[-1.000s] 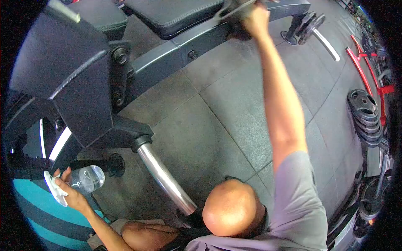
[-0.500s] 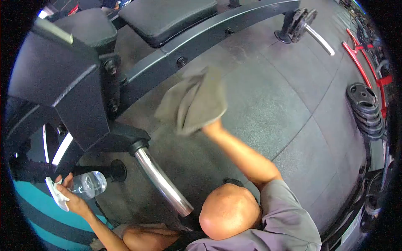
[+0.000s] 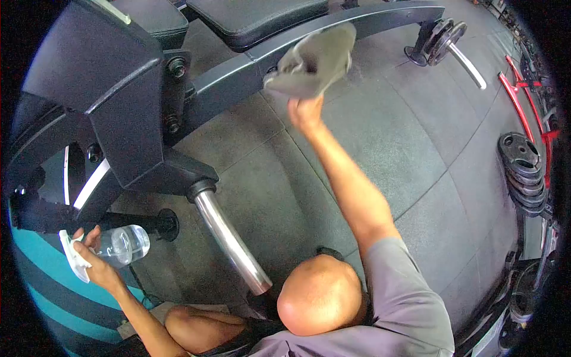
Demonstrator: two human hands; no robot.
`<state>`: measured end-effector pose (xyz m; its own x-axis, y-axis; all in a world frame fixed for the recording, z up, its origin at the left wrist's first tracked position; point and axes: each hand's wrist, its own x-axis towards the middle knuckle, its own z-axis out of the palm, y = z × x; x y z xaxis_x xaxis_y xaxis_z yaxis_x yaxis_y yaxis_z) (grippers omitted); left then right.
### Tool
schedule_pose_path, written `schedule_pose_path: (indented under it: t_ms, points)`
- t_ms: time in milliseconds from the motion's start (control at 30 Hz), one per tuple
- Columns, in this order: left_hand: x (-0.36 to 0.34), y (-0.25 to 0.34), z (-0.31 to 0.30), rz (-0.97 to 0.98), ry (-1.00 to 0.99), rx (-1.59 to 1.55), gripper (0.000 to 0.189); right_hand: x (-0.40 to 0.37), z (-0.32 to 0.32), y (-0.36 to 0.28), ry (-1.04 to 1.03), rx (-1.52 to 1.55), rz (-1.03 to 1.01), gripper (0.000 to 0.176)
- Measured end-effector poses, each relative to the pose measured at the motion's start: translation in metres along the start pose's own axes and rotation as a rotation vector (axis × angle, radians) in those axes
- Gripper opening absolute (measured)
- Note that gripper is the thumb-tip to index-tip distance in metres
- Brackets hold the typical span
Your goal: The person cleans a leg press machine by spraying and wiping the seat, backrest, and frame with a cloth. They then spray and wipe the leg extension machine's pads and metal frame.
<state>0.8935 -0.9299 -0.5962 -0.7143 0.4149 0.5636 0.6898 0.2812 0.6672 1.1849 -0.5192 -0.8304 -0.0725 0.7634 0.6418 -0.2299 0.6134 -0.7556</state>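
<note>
A grey-brown cloth (image 3: 336, 56) hangs in loose folds from my right hand (image 3: 307, 112), whose fingers are closed on it. The cloth is smeared by motion and overlaps the long dark beam (image 3: 229, 83) of the gym machine in this view. At the lower left, my left hand (image 3: 100, 266) grips a clear spray bottle (image 3: 126, 245) around its white trigger head. The bottle is tipped on its side, base to the right, with some liquid in it. A chrome bar (image 3: 232, 241) of the machine stands between my two arms.
Black padded seats (image 3: 256, 21) lie above the beam. A weight plate (image 3: 446, 41) sits on a peg at the beam's far end. To the right are stacked plates (image 3: 520, 152) and a red frame (image 3: 516, 101). Dark rubber tiles (image 3: 404, 143) cover the floor.
My right hand has moved up and away with the cloth, from over the floor to the beam. My left hand keeps hold of the spray bottle. The view has shifted slightly.
</note>
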Motion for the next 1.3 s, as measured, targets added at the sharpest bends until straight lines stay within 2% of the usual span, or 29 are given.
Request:
schedule_pose_path:
  t_ms: [67,133,233,300,333,400,500,533,600,633,767,833,933,1000,1067,1100,1200,1300]
  points:
    - [-0.001,0.007,0.003,0.009,0.007,0.007,0.05,-0.061,0.012,-0.001,-0.123,-0.414,-0.018,0.053]
    - [-0.001,0.005,0.003,0.018,-0.019,-0.044,0.049,-0.101,0.06,0.012,-0.023,-0.436,0.099,0.059]
    - [0.0,0.01,0.003,0.006,-0.034,-0.089,0.047,-0.063,0.112,-0.075,0.306,0.153,0.383,0.048]
    - [-0.001,0.003,0.002,-0.012,0.005,-0.097,0.05,-0.017,0.119,-0.089,0.514,0.833,0.954,0.042]
    - [0.0,-0.005,0.0,-0.016,0.023,-0.107,0.05,0.0,0.117,-0.083,0.511,0.861,0.949,0.035]
    - [-0.002,-0.007,0.004,-0.016,0.066,-0.073,0.049,0.0,0.133,-0.084,0.534,0.807,0.979,0.042]
    - [-0.003,-0.003,0.001,0.007,0.084,-0.059,0.048,-0.053,0.17,-0.063,0.413,0.643,0.643,0.051]
    - [-0.004,-0.001,0.002,0.025,0.076,-0.054,0.048,-0.078,0.172,-0.048,0.154,0.07,0.445,0.058]
    - [-0.002,-0.001,0.006,0.037,0.075,-0.088,0.047,-0.076,0.178,-0.049,0.277,0.289,0.496,0.056]
    - [-0.001,-0.001,0.005,0.044,0.065,-0.094,0.047,-0.072,0.168,-0.047,0.335,0.7,0.675,0.054]
    - [-0.001,-0.003,0.004,0.043,0.055,-0.112,0.048,0.0,0.112,-0.074,0.526,0.927,0.981,0.044]
    - [-0.003,-0.003,0.002,0.036,0.04,-0.096,0.048,-0.014,0.111,-0.003,0.433,0.915,0.748,0.041]
    - [0.0,-0.004,0.001,0.03,0.027,-0.092,0.048,-0.04,0.081,0.037,0.263,0.867,0.711,0.041]
    - [-0.002,-0.006,0.002,0.009,0.017,-0.11,0.05,-0.003,0.041,-0.008,-0.563,1.064,0.54,0.042]
    - [-0.002,-0.004,0.005,0.026,0.009,-0.102,0.05,-0.007,0.072,-0.032,-0.372,0.28,0.614,0.04]
    - [-0.003,-0.003,0.005,0.028,-0.002,-0.09,0.05,-0.009,0.088,-0.044,-0.318,-0.06,0.715,0.039]
    - [-0.004,0.003,0.007,0.024,-0.009,-0.115,0.048,-0.001,0.097,-0.067,0.425,0.775,0.921,0.042]
    - [-0.005,0.005,0.008,0.031,0.003,-0.081,0.047,-0.026,0.086,-0.055,0.189,0.562,0.742,0.048]
